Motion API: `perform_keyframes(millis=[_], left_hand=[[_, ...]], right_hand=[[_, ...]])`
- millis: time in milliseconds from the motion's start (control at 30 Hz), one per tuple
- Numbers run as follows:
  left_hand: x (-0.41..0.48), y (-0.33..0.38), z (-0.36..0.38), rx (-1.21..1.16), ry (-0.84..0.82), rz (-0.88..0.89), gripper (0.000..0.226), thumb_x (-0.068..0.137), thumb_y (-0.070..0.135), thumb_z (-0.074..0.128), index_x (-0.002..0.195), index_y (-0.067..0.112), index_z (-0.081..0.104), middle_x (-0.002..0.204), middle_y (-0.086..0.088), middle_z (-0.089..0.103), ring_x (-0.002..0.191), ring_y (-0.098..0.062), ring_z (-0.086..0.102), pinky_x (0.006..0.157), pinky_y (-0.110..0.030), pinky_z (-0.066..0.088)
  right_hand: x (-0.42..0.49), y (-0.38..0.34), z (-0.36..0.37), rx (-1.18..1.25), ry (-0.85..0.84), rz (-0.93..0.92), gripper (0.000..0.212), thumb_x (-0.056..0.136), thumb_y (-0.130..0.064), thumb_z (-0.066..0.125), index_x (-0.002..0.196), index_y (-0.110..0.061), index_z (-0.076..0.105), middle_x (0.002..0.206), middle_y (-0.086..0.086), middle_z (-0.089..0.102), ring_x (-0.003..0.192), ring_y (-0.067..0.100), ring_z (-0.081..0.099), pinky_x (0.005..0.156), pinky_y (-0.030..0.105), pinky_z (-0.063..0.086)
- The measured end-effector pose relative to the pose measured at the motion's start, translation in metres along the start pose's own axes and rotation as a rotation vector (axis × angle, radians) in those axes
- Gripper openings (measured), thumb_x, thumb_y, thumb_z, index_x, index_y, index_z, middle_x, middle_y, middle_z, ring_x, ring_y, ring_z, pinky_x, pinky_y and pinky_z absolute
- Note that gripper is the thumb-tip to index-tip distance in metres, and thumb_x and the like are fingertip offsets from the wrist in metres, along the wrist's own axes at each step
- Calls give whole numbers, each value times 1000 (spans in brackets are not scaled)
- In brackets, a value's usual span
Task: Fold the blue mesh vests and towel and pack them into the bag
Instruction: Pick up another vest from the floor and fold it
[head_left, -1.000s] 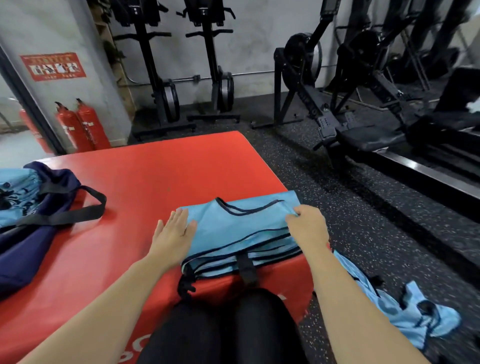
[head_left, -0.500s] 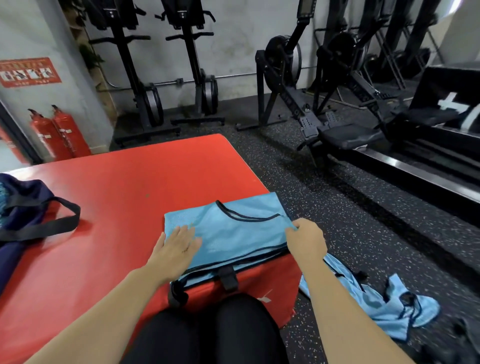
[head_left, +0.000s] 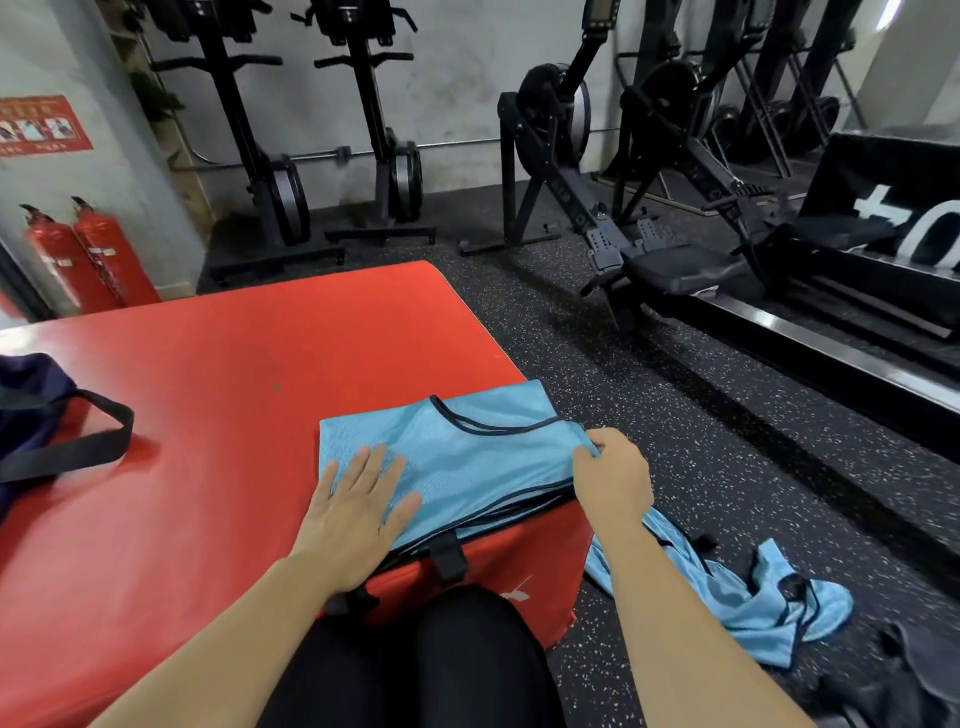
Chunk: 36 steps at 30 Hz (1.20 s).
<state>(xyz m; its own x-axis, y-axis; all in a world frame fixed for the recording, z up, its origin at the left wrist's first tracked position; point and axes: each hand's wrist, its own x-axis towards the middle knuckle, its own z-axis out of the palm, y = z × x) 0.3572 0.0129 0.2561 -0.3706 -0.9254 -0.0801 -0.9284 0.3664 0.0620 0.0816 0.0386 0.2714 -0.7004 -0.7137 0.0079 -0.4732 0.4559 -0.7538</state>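
A light blue mesh vest (head_left: 467, 452) with dark trim lies flat at the near right corner of the red mat (head_left: 234, 374). My left hand (head_left: 358, 509) presses flat on the vest's left part, fingers spread. My right hand (head_left: 613, 478) pinches the vest's right edge at the mat's corner. More blue mesh vests (head_left: 753, 603) lie crumpled on the floor to the right, below my right forearm. The dark navy bag (head_left: 36, 415) with black straps sits on the mat at the far left edge, only partly in view.
Rowing machines (head_left: 649, 249) and other black gym equipment stand on the speckled black floor (head_left: 727, 415) beyond and right of the mat. Two red fire extinguishers (head_left: 83, 254) stand by the wall at the left. My dark-clad knees are against the mat's near edge.
My left hand has slid further onto the vest and spread flat. The view has turned right, so the bag has moved toward the left edge. My right hand keeps its grip on the edge.
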Motion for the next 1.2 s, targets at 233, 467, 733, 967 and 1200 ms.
perform_keyframes(millis=[233,467,733,967,1200], left_hand=[[-1,1,-2,73,-84,74,107,51,84,-39,146,37,-25,159,3,-27,145,-15,-28,120,-39,-14],[24,12,-23,-39,-66,121,114,58,89,-22,155,31,-11,162,5,-20,147,-10,-22,121,-36,-11],[71,39,-13,72,-151,126,119,53,101,-1,152,37,-17,160,7,-24,147,-16,-26,117,-57,-12],[80,34,-10,112,-168,104,114,55,102,2,149,42,-22,159,7,-28,146,-19,-28,114,-62,-13],[89,36,-32,-100,-109,115,97,72,89,1,155,38,-1,164,11,-7,150,-9,-9,118,-57,-9]], right_hand=[[-8,-7,2,-354,118,-224,40,89,-23,60,128,-18,54,123,7,56,111,28,52,85,38,40],[-25,-14,38,-704,-406,-651,94,80,-75,-7,156,-23,7,164,11,-3,150,27,-12,117,53,-13],[-22,0,41,-764,-415,-637,124,46,-79,-44,155,-30,-10,162,5,-16,148,29,-19,114,64,-9],[-18,1,44,-768,-411,-664,98,71,-79,-20,155,-30,-10,163,6,-15,148,29,-18,116,61,-8],[-11,-6,20,-336,-62,-492,57,98,-50,36,146,-20,40,154,9,35,142,29,28,111,47,23]])
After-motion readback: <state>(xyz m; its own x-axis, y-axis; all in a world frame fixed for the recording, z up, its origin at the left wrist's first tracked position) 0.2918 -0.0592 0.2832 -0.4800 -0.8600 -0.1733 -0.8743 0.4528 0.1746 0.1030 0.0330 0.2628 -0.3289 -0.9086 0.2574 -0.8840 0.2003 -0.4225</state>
